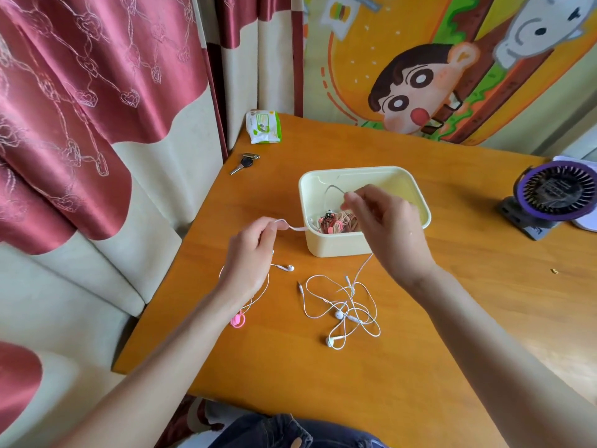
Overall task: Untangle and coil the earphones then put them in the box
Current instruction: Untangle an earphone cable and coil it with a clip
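Left hand (248,253) grip curled, pinching thin white earphone cable (295,227) just beside cream rectangular plastic box (336,245). Tangled white wired earphones (347,307) lie on orange wooden tabletop (284,376), near box. Right hand (384,227) grip pinches cable above box.

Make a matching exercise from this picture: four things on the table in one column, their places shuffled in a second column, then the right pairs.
Things
1. key
2. fan
3. tangled earphones
4. box

Places
a. at the table's right edge
b. on the table between the box and the person
c. near the far left edge, by the curtain
d. mid-table, under the right hand

Pairs: 1-c, 2-a, 3-b, 4-d
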Demonstrator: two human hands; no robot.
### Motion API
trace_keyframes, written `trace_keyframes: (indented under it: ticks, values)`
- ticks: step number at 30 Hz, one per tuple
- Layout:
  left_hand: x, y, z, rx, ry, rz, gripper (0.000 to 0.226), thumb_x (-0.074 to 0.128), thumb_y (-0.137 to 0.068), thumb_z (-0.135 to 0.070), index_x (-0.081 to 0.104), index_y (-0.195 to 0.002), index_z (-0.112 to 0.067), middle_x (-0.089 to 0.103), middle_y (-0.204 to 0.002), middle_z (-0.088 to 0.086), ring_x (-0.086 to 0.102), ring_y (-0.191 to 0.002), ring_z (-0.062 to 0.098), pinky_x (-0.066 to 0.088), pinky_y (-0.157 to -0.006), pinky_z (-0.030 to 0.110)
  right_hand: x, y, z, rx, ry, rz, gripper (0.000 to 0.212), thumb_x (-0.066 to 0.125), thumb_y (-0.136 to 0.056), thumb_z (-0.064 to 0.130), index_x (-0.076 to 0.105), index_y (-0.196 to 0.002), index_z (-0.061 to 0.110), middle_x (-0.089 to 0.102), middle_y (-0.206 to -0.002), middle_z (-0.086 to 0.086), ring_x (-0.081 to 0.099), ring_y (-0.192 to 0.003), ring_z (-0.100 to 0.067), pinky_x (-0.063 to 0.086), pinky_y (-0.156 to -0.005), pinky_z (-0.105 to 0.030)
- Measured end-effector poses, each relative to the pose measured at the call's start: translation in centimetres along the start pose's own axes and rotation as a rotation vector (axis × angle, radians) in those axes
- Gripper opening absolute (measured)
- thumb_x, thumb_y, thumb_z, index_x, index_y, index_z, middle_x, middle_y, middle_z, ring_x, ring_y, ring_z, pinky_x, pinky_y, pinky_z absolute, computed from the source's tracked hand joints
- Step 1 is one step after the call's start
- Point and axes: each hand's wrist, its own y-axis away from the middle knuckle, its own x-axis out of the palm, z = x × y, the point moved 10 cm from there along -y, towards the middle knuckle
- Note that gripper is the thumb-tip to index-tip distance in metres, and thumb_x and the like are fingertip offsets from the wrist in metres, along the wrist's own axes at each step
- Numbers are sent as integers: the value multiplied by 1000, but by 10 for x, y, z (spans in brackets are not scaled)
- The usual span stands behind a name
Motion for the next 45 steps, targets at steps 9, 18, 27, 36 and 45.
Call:
trace_keyframes:
  ticks: [9,18,27,36,45]
  values:
    - [9,4,15,-68,16,67,20,42,-99,-17,59,-110,-17,60,-91,-5,52,-72,3,40,-58,4,-62,7,33,-158,-113,-292,28,45,-94,41,62,-82,22,42,-54,7,36,-51,-10,30,-50,-28]
    - [43,13,-10,-8,26,242,14,46,-94,-8,58,-87,-10,51,-67,-6,43,-52,1,32,-47,12,52,38,-65,213,734,632,38,46,-97,33,45,-129,13,53,-123,-9,51,-115,-28,42,-86,-35]
    - [83,39,-3,-55,45,453,17,45,-90,1,36,-94,-13,45,-73,-8,43,-56,2,33,-50,15,100,69,-32,152,-71,643,28,43,-93,2,49,-118,15,52,-74,8,48,-64,-8,37,-58,-15]
    - [66,42,53,-105,-117,561,22,43,-99,-25,60,-85,-22,39,-45,-14,30,-45,6,23,-46,21,49,49,-142,463,271,278,28,35,-99,14,62,-95,13,64,-82,-6,57,-75,-26,34,-66,-30]
    - [84,42,37,-33,-227,618,6,45,-98,-17,46,-103,-19,44,-66,-9,41,-54,5,32,-53,24,108,70,-31,-102,123,431,40,47,-86,-9,53,-123,5,53,-121,-12,55,-105,-30,40,-90,-31]
